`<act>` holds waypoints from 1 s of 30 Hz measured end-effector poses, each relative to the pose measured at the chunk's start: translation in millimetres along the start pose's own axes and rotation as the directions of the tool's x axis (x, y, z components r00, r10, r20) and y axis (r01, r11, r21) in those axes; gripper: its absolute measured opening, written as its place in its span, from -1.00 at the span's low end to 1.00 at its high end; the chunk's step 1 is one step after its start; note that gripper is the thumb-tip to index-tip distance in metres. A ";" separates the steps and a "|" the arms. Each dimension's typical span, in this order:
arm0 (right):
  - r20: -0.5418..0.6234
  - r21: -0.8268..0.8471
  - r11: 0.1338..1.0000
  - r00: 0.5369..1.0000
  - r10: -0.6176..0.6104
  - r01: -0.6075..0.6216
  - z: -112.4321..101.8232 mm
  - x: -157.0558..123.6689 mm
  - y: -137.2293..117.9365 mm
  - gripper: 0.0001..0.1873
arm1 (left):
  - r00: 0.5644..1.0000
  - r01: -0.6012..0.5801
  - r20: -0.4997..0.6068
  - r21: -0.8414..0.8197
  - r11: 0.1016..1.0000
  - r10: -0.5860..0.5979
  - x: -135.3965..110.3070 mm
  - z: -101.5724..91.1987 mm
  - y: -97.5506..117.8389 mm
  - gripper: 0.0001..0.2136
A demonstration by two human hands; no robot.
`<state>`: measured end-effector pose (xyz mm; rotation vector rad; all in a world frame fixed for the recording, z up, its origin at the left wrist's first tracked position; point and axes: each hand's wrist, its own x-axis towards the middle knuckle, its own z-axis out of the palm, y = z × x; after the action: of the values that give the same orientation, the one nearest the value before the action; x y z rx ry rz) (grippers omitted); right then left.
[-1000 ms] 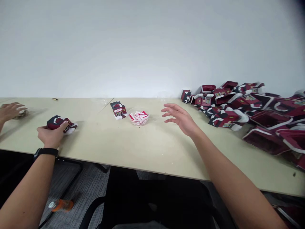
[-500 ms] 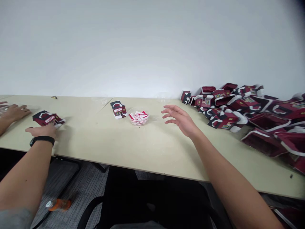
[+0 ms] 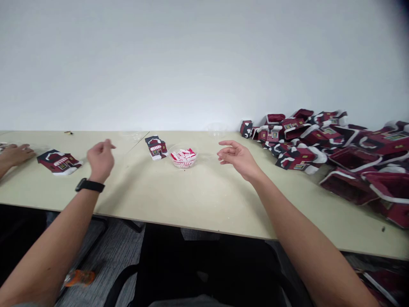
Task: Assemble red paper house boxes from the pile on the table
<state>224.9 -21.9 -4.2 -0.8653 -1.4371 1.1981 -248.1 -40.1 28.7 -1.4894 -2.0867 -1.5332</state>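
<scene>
The left hand (image 3: 101,160), a black strap wristwatch (image 3: 89,185) on its wrist, is raised over the pale beige counter (image 3: 204,200), fingers loosely curled and pinching nothing. It is nearest to one flat maroon-and-black printed card house (image 3: 59,162), which lies flat to its left, not touching it.

The right hand (image 3: 238,158) is also empty and half open, its fingers gently curved, hovering just right of one round clear plastic bowl (image 3: 183,165). The bowl holds a small bunch of red-and-white card strips (image 3: 183,157), too jumbled to count. Just left of the bowl lies a second flat maroon-and-black printed card house (image 3: 156,147), so two flat houses lie on the counter.

To the right, a large heap of maroon box-shaped card houses (image 3: 297,145) is piled against the wall, too overlapped to count. At the far left, one hand of another person (image 3: 15,154) lies low on the counter, just beyond the first house. One orange plastic bottle (image 3: 79,278) lies on the grey carpet below.
</scene>
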 end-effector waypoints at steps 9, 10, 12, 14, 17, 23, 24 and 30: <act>-0.134 -0.035 0.998 0.990 0.048 -0.053 -3.7 0.8 1.9 -0.38 | 0.891 -0.300 0.220 -0.374 0.878 0.398 -71.9 98.0 159.3 -0.69; -0.146 -0.035 0.997 0.988 0.057 -0.063 -3.5 0.9 2.8 -0.37 | 0.868 -0.332 0.231 -0.387 0.860 0.439 -76.7 107.5 167.6 -0.74; -0.181 -0.054 0.994 0.980 0.080 -0.092 -2.8 1.5 5.0 -0.35 | 0.827 -0.378 0.248 -0.419 0.826 0.504 -84.8 123.7 176.0 -0.82; -0.212 -0.078 0.990 0.972 0.099 -0.118 -2.1 2.0 6.6 -0.35 | 0.823 -0.362 0.267 -0.433 0.826 0.501 -91.8 134.5 174.7 -0.80; -0.235 -0.076 0.985 0.963 0.135 -0.156 -1.2 2.2 5.0 -0.36 | 0.852 -0.280 0.312 -0.406 0.870 0.420 -100.2 138.9 163.0 -0.60; -0.219 -0.036 0.983 0.962 0.166 -0.178 0.4 -1.4 -5.7 -0.49 | 0.885 -0.298 0.273 -0.287 0.910 0.377 -106.3 131.5 148.5 -0.36; -0.233 -0.040 0.984 0.959 0.161 -0.175 0.6 -1.9 -6.5 -0.53 | 0.886 -0.321 0.250 -0.279 0.905 0.391 -106.1 132.3 147.9 -0.41; -0.245 -0.017 0.989 0.960 0.136 -0.144 2.5 -0.9 -1.2 -0.77 | 0.854 -0.437 0.135 -0.336 0.834 0.502 -102.1 147.1 139.6 -0.82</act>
<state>222.7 -23.6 -3.1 -1.1129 -1.2166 1.1297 -30.9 10.8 -13.7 -2.1696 -1.4394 -1.5738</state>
